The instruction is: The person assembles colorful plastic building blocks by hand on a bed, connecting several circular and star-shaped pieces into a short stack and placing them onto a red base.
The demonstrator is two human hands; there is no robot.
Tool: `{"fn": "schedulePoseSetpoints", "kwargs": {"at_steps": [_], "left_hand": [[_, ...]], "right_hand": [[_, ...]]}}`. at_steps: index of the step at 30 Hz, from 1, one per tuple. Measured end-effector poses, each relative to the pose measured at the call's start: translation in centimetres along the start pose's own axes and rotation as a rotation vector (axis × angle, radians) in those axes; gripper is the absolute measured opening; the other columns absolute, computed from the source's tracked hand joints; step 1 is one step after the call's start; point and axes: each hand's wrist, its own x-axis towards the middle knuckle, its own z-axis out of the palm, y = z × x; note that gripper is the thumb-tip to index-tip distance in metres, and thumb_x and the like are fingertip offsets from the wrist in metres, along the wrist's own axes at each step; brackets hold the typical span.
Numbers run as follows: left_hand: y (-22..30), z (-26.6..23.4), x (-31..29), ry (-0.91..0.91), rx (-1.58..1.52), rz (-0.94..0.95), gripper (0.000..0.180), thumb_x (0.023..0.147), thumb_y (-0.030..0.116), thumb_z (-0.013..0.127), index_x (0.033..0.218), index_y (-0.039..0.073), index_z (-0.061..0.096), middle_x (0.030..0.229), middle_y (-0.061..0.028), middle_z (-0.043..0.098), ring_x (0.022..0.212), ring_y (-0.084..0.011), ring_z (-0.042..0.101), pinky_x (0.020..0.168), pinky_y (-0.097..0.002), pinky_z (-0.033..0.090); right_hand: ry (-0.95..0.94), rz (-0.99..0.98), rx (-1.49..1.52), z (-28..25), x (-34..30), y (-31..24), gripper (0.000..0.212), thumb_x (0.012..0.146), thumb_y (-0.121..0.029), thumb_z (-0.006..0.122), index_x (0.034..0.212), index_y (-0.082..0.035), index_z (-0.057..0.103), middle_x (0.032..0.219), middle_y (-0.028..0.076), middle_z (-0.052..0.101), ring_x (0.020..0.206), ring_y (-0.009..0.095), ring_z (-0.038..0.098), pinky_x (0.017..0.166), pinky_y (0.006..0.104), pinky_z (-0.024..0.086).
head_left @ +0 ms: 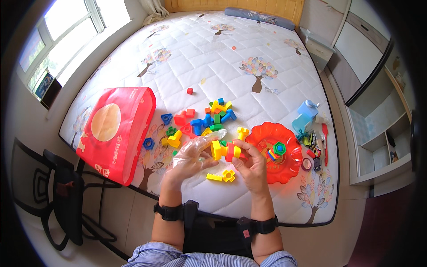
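Note:
In front of me a toy bolt (217, 150) with a thick yellow head is held level between my hands, with red and yellow nut-like pieces (232, 151) along it. My left hand (189, 158) grips the yellow end; clear plastic film covers its fingers and partly blurs them. The fingers and thumb of my right hand (252, 168) close on the red and yellow end. Just below, a yellow ribbed strip (214, 177) and a yellow flower-shaped nut (228, 175) lie on the mattress. Beyond my hands spreads a pile of coloured toy nuts and bolts, including a blue bolt (197, 126).
A red scalloped tray (284, 168) at right holds a green nut (279, 148) and other coloured pieces. Left lies a red bag (133, 129). Small toys, a tape roll (307, 164) and a light-blue bottle (308, 108) crowd the mattress's right edge. A black chair (66, 200) stands at left.

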Motion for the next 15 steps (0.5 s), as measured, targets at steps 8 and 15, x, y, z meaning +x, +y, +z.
{"fn": "schedulePoseSetpoints", "kwargs": {"at_steps": [8,15], "left_hand": [[-0.1,0.9,0.2,-0.058,-0.074,-0.054,0.084,0.099,0.016,0.110,0.175,0.014,0.076,0.142,-0.0045,0.084,0.113,-0.0139,0.080,0.103,-0.0350,0.070],[1.4,1.8,0.8,-0.024,0.036,-0.093,0.083,0.097,0.002,0.109,0.173,0.011,0.077,0.143,-0.0056,0.086,0.113,-0.0135,0.081,0.104,-0.0356,0.070]], "right_hand": [[0.017,-0.015,-0.043,0.0,0.0,-0.3,0.048,0.111,-0.001,0.095,0.157,-0.004,0.081,0.171,0.016,0.077,0.152,0.026,0.080,0.130,0.0420,0.066],[0.031,-0.014,-0.043,-0.6,0.0,-0.3,0.049,0.110,-0.001,0.097,0.156,-0.004,0.082,0.158,0.012,0.083,0.143,0.023,0.083,0.125,0.0405,0.068]]}}
